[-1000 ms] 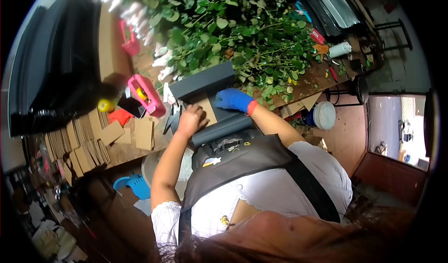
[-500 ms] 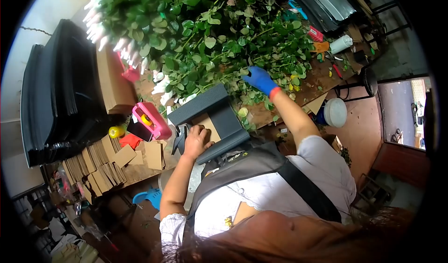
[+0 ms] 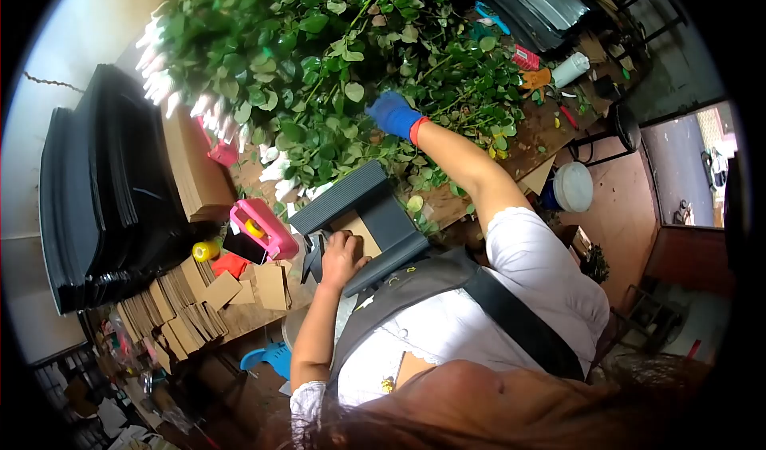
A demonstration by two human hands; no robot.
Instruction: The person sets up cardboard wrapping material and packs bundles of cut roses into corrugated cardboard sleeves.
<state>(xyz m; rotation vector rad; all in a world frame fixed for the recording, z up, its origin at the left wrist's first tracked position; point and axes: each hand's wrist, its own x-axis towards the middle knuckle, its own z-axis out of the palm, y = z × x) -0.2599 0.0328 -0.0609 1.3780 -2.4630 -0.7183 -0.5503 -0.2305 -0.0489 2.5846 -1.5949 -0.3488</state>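
Note:
My left hand (image 3: 343, 260) is bare and rests on a brown cardboard piece (image 3: 357, 231) lined inside a dark ribbed wrap (image 3: 343, 197). Its fingers lie across the cardboard, near the wrap's left end. Wearing a blue glove with a red cuff, my right hand (image 3: 396, 116) reaches among the leafy rose stems (image 3: 327, 83) above the wrap. Leaves and the glove's angle hide its fingertips, so I cannot see what they touch. White-sleeved flower heads (image 3: 159, 79) point left from the pile.
A pink tape dispenser (image 3: 267, 226) stands left of the wrap, beside small cardboard pieces (image 3: 273, 285) and a yellow tape roll (image 3: 206, 250). Tall black sheets (image 3: 120, 187) lean at left. A white bucket (image 3: 573, 187) stands right of the table; red-handled snips (image 3: 568, 115) lie at its right end.
My gloved right hand has moved left and slightly up, deeper over the leaves. My left hand stays on the cardboard in the wrap, while the whole view has shifted slightly.

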